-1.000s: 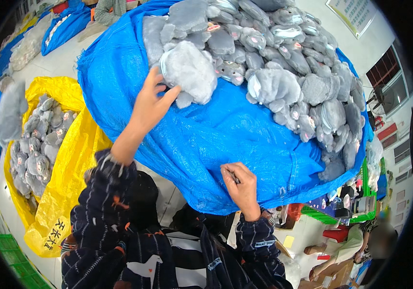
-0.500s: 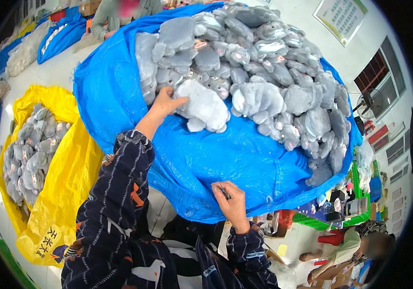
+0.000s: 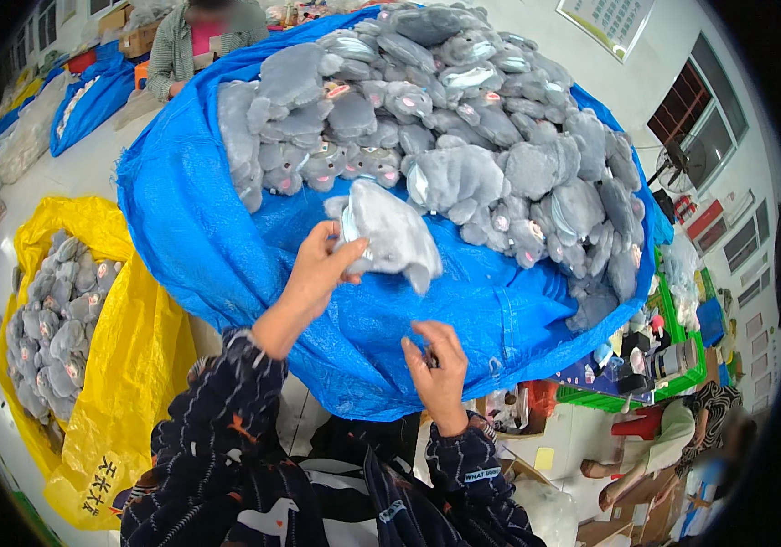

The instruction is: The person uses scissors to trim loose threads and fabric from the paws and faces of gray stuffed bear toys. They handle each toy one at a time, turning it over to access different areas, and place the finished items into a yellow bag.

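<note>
Over blue sack [image 3: 181, 201], grey plush piece [image 3: 395, 232] has come away from pile [image 3: 491, 100]. Left hand [image 3: 317, 269], arm outstretched, pinches plush's left edge; right hand [image 3: 442, 378], near sack's closest rim, half-curled round small dark object [image 3: 430, 359].

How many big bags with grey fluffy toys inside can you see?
2: the blue bag in the middle, right in front of the person, and the yellow bag on the left. More could be hidden behind these or farther back.
</note>
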Action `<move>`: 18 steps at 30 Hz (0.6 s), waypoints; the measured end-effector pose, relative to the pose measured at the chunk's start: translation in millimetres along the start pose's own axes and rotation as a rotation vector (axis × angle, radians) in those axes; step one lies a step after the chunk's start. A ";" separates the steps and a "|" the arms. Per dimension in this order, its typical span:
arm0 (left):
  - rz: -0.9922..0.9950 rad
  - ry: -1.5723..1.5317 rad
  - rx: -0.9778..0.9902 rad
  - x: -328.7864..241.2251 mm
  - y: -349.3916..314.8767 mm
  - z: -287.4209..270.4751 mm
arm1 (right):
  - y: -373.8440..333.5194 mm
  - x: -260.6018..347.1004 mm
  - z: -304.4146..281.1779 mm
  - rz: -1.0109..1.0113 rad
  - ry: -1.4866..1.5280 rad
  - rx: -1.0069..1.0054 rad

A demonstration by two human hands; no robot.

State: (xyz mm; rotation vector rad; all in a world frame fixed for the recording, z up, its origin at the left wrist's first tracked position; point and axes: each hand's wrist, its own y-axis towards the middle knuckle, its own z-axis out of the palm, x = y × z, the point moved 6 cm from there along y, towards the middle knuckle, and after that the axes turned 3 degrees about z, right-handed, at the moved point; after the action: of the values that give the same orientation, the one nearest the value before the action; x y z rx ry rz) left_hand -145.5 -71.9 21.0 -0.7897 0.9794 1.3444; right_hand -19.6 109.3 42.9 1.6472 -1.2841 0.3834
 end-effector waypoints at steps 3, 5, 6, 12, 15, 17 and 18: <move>0.096 -0.023 -0.029 -22.1 -53.7 21.5 | 12.4 32.4 -9.0 -0.086 0.012 -0.181; 0.130 -0.086 0.007 -23.3 -81.9 39.1 | 14.6 44.9 -9.9 -0.307 -0.132 -0.204; 0.123 -0.129 0.020 -21.7 -92.5 43.5 | 13.5 44.3 -8.3 -0.354 -0.174 -0.198; 0.177 -0.012 0.121 -25.7 -98.4 15.9 | 10.5 36.6 -21.4 -0.384 -0.164 -0.240; 0.266 0.084 0.034 -33.0 -86.5 -7.3 | 12.2 30.0 -26.6 -0.299 -0.103 -0.177; 0.122 0.023 0.019 -24.6 -79.9 -6.9 | 10.9 26.4 -25.7 -0.251 -0.031 -0.160; 0.142 0.054 0.047 -21.7 -78.6 -6.9 | 10.7 23.9 -24.9 -0.229 0.005 -0.149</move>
State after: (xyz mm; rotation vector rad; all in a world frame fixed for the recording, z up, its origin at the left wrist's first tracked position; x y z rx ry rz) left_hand -67.6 -94.4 31.8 -0.7350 1.1239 1.4225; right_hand -12.0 116.9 77.4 1.6426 -1.0787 0.1495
